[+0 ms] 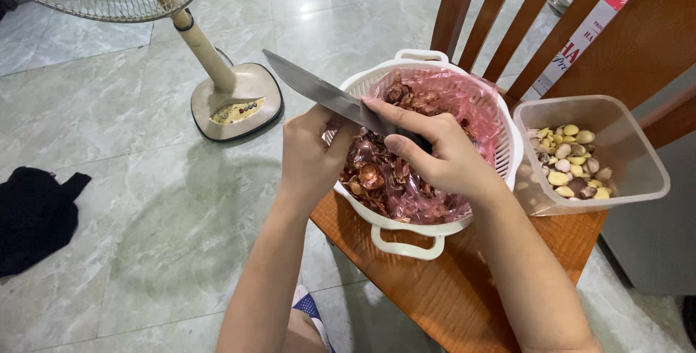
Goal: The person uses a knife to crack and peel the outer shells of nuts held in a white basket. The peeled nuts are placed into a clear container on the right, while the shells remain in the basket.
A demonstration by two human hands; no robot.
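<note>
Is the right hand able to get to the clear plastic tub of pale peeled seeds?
Probably yes: the clear plastic tub sits open-topped just beside the right hand, nothing between, though that hand grips a steel knife.

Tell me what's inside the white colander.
The white colander holds a pink plastic bag filled with reddish-brown peelings. The right hand, gripping the knife, and the left hand cover the middle. Whatever is beneath the bag is hidden.

We log a wooden chair seat [464,288] carrying a white colander [406,241] and, at its 3 o'clock, touching, a clear plastic tub [638,172]. Tiled floor [145,237] bears a fan base [235,103] and black cloth [32,215].
</note>
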